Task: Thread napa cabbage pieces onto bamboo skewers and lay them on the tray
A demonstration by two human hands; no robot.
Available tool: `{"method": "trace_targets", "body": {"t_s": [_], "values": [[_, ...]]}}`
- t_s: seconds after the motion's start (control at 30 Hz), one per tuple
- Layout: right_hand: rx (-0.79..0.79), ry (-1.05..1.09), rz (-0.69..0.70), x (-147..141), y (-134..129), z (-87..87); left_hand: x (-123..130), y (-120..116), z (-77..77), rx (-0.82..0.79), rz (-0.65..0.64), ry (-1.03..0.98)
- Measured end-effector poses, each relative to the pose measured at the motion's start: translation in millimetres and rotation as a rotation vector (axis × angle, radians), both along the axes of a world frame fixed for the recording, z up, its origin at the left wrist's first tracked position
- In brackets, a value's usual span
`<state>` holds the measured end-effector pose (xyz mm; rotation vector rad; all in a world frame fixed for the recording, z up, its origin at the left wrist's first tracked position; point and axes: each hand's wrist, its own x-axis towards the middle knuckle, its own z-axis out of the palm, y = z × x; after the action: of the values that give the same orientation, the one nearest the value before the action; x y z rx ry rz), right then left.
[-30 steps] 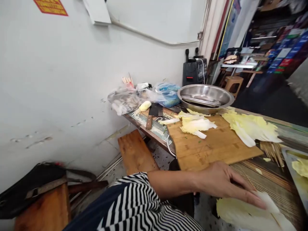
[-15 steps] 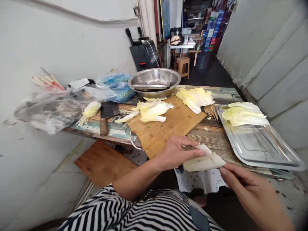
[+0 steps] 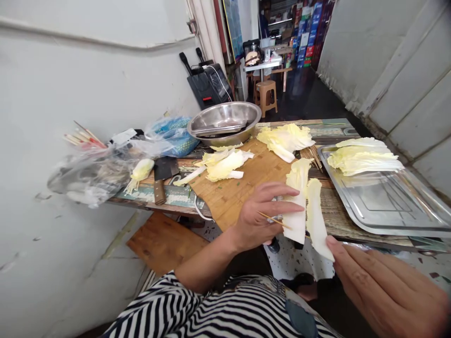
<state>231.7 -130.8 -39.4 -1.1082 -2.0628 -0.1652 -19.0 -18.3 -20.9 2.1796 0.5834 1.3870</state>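
Observation:
My left hand (image 3: 262, 213) is closed round a thin wooden skewer (image 3: 273, 219) and a pale cabbage leaf (image 3: 295, 218), leafy end up, which the skewer pierces near its lower part. A narrower cabbage strip (image 3: 317, 220) hangs just to the right on the skewer. My right hand (image 3: 373, 277) pinches the lower right edge of that strip between thumb and fingers. More leaves (image 3: 225, 164) lie on the wooden cutting board (image 3: 246, 188), with another pile (image 3: 287, 140) at its back right corner.
A metal tray (image 3: 380, 206) with stacked cabbage leaves (image 3: 366, 157) stands at the right. Several skewers (image 3: 312, 155) lie beside it. Behind the board is a steel bowl (image 3: 225, 117); at left are a cleaver (image 3: 160, 188), plastic bags (image 3: 95, 173) and a small cabbage heart (image 3: 141, 170).
The cabbage pieces have turned from lying nearly flat to hanging upright, with the leafy ends now showing. My right hand has shifted slightly down and right. The view has moved a little.

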Motion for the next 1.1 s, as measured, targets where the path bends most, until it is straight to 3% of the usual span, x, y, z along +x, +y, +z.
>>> {"method": "trace_targets", "body": {"t_s": [0.13,0.27,0.5,0.6,0.73,0.93,1.1], "values": [[0.125,-0.158,0.01,-1,0,-3.4,-1,3,1.0,0.121,0.003,0.003],[0.123,-0.067,-0.012,-2,9,-4.7,3,5,1.4,0.137,-0.028,-0.054],[-0.222,0.11,0.026,11,10,-37.0,9,-4,-4.8,-0.266,-0.251,-0.084],[-0.335,0.194,-0.047,8,6,-41.4,10,-9,-5.6,-0.493,-0.257,-0.156],[-0.395,0.295,-0.156,-5,9,-27.5,12,-12,-4.2,-0.757,-0.167,-0.171],[-0.482,0.481,-0.212,-24,19,5.4,15,-11,-6.2,-0.937,-0.082,-0.167],[-0.607,0.49,-0.272,-25,18,-0.8,17,-9,-12.8,-1.018,-0.09,-0.141]]}}
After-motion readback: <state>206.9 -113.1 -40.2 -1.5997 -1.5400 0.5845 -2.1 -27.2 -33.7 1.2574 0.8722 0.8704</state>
